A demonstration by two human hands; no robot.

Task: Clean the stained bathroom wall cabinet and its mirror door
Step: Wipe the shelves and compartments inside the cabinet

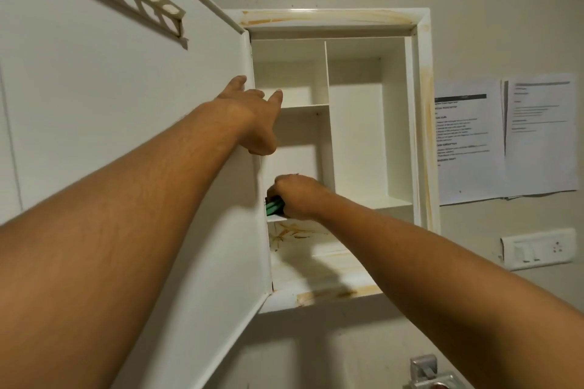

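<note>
Beige wall [505,25], printed notices [505,139] unreadable, left hand [252,114] spread on cabinet door [126,136], right hand [297,196] gripping green scrubber [274,206]

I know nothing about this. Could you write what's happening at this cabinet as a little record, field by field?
Place: wall cabinet, its door open to the left
Left hand: fingers straight, resting on the door's edge
Right hand: grips a green scrubber on a left-hand shelf
Stains: orange-brown streaks in the bottom compartment, and also on the frame's top, right side and lower ledge
Nearby: printed papers and a switch plate on the wall to the right
</note>
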